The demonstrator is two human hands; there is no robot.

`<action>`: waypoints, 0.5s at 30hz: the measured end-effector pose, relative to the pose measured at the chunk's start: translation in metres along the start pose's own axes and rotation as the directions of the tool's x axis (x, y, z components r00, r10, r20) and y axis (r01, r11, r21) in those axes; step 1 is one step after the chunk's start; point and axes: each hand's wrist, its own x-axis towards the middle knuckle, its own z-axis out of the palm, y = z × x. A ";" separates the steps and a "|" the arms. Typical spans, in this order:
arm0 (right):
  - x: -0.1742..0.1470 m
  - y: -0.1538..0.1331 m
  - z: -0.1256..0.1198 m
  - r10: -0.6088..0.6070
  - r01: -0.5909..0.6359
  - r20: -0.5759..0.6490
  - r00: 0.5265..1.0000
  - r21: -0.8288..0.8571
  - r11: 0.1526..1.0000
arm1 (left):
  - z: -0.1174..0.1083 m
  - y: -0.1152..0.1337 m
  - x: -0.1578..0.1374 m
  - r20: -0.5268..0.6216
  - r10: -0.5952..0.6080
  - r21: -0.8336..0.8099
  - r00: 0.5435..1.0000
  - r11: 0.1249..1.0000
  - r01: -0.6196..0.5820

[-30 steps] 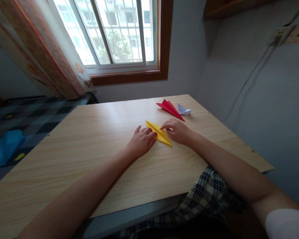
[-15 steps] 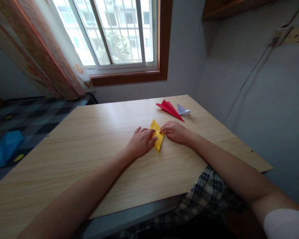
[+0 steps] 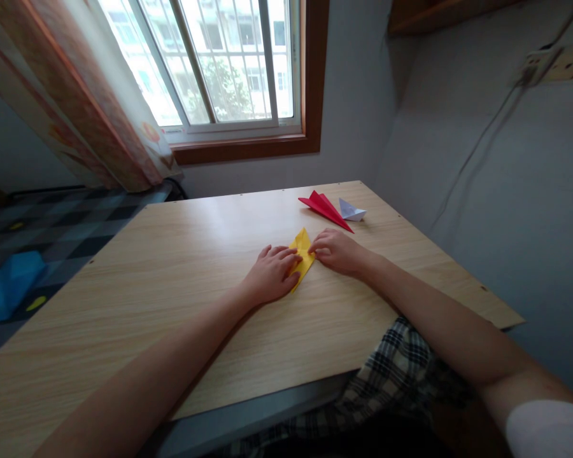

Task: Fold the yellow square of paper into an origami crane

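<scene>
A folded piece of yellow paper (image 3: 304,244) lies on the wooden table between my two hands, its pointed ends facing away from me and toward me. My left hand (image 3: 271,273) rests over its left part, fingers stretched out and thumb apart, pressing the sheet to the tabletop. Part of the paper is hidden under those fingers. At the right edge, my right hand (image 3: 337,250) has its fingertips pinched on the paper's corner, with the other fingers curled.
Beyond my right hand lie a red paper plane (image 3: 325,208) and a small white paper boat (image 3: 352,211). The table (image 3: 181,267) reaches toward the window wall. On the checkered bed at left sits a blue folded thing (image 3: 9,286). A cable (image 3: 477,143) hangs on the right wall.
The yellow paper has turned slightly clockwise, its far tip shifting right and its near tip left. Both hands stay at it, with only small finger movements.
</scene>
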 end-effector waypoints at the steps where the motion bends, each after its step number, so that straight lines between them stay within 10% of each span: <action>1: 0.000 0.000 0.000 -0.002 0.002 -0.004 1.000 0.000 1.000 | 0.000 0.000 0.000 0.005 0.002 -0.001 1.000 1.000 -0.002; 15: -0.002 -0.003 -0.003 -0.075 0.075 -0.014 0.997 0.039 0.996 | 0.000 -0.002 0.000 0.007 -0.008 -0.020 1.000 1.000 0.008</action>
